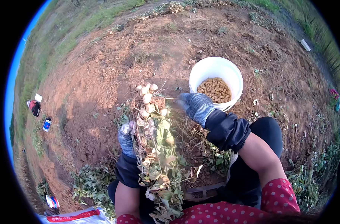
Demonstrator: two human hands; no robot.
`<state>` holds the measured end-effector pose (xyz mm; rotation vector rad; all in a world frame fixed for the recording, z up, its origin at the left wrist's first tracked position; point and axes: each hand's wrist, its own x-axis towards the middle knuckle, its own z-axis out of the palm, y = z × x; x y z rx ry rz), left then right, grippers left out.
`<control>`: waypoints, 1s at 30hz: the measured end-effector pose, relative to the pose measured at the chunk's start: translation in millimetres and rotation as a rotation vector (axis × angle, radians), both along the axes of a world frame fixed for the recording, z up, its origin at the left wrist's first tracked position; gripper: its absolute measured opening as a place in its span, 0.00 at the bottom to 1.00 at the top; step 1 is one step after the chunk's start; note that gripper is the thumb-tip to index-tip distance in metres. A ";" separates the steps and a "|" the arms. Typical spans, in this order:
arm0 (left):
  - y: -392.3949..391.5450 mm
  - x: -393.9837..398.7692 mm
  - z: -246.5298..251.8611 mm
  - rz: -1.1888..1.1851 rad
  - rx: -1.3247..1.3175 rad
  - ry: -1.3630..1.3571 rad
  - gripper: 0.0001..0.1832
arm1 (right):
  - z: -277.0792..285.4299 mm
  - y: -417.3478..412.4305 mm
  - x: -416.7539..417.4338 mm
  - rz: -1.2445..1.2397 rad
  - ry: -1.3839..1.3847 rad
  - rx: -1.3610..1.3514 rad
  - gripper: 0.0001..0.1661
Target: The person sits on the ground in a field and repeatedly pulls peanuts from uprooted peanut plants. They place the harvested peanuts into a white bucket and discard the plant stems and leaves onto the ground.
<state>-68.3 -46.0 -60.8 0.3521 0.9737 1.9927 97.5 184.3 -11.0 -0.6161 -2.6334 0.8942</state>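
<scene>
My left hand [127, 137], in a grey knit glove, grips the stems of an uprooted peanut plant [164, 148]. Its wilted leaves hang down over my lap. Pale peanut pods [147, 98] cluster around the roots at its upper end. My right hand [193, 105], gloved alike and blurred at the fingers, is just right of the pods, beside a thin root strand; whether it holds anything is unclear. Next to that hand, a white plastic bucket [193, 72] stands on the soil with picked peanuts [216, 89] in its bottom.
Pulled plants [93, 182] lie at lower left and more [307, 179] at lower right. A printed white sack [74, 216] is at the bottom left edge. Farther left are a crouching person [34, 107] and a blue-and-white container [47, 124]. Loose clods cover the ground.
</scene>
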 end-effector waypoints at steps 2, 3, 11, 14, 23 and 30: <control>12.5 -3.5 -9.2 -0.017 0.029 -0.048 0.25 | -40.6 28.1 -7.2 0.032 0.123 -0.444 0.15; 14.2 10.8 12.8 0.016 0.014 -0.082 0.16 | -29.4 19.3 -4.7 0.110 0.146 -0.388 0.18; 11.1 14.4 35.4 -0.085 0.047 0.072 0.19 | 11.4 -8.3 9.3 0.218 0.289 -0.335 0.20; 15.3 17.0 52.4 -0.158 -0.025 0.228 0.11 | 26.4 4.4 9.2 0.079 0.344 -0.323 0.15; 35.8 33.5 55.8 0.121 -0.367 0.463 0.17 | 58.0 -18.4 30.9 0.107 0.537 -0.285 0.12; 35.3 12.5 31.1 0.031 -0.335 0.431 0.27 | 56.5 -19.4 35.8 0.070 0.427 -0.357 0.13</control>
